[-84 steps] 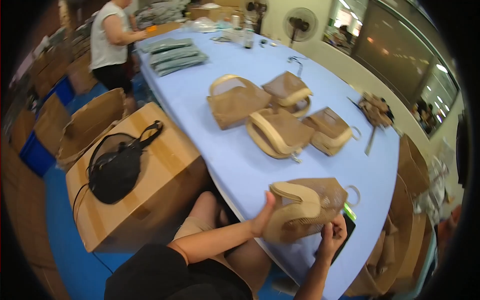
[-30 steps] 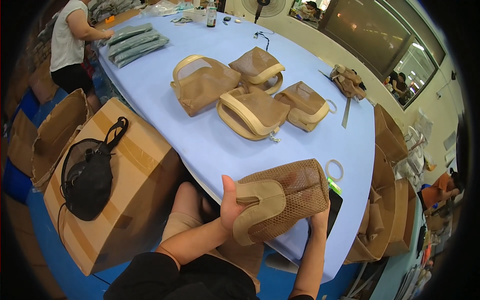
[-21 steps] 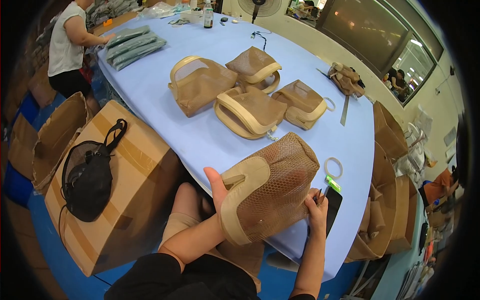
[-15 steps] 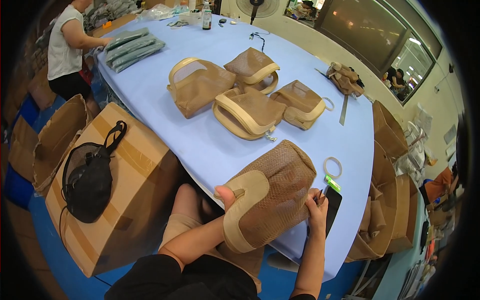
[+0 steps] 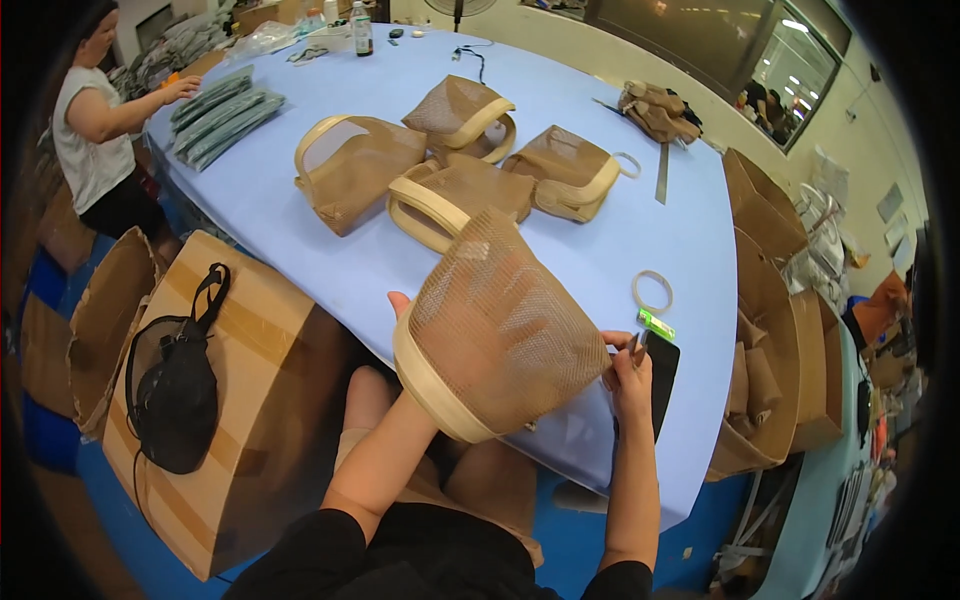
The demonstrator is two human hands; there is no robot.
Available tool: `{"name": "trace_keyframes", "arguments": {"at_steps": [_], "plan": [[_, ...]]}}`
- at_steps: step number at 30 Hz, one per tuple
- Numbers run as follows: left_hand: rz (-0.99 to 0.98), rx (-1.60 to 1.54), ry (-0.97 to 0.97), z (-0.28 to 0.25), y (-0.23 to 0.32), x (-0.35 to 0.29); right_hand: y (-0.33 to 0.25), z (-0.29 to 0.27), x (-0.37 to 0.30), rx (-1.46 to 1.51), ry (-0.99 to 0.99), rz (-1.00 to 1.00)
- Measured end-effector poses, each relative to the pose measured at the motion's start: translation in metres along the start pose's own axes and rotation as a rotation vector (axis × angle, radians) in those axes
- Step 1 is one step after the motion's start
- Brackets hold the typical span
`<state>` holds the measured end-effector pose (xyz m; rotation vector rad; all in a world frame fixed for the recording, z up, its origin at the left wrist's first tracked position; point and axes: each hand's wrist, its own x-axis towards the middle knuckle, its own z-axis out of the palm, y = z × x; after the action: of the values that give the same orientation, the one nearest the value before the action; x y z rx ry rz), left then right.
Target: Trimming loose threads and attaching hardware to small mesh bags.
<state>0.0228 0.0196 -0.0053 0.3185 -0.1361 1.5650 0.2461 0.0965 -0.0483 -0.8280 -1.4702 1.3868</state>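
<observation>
A brown mesh bag (image 5: 560, 345) with a cream band along its open rim is raised over the near table edge. Through the mesh, my left hand (image 5: 485, 325) shows inside the bag with its fingers spread, the thumb sticking out past the rim. At the bag's right corner, my right hand (image 5: 628, 385) is closed around small metal snips (image 5: 637, 346), their tips pointing up; its fingertips are at the fabric. Farther back on the table lie several similar bags, one of them a tan mesh bag (image 5: 360, 165) on the left.
Right of the bag lie a dark phone-like slab (image 5: 664, 375), a green item (image 5: 655, 324) and a tape ring (image 5: 652, 291). A cardboard box (image 5: 250, 370) bearing a black bag (image 5: 180, 400) stands at left. Another person (image 5: 100, 130) stands beside packed green bundles (image 5: 225, 115).
The bag has turned, so its banded rim now faces down-left and my left hand shows spread inside. My right hand stays at its corner with the snips. The other person's arm has lifted off the bundles.
</observation>
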Motion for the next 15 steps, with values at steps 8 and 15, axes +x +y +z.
{"name": "trace_keyframes", "arguments": {"at_steps": [8,15], "plan": [[0.032,-0.006,0.142,-0.021,0.005,0.000,-0.007,0.003,-0.001,-0.134,-0.014,0.064],[0.063,0.007,0.146,-0.018,0.007,0.001,-0.014,0.009,-0.002,-0.144,-0.040,0.042]]}}
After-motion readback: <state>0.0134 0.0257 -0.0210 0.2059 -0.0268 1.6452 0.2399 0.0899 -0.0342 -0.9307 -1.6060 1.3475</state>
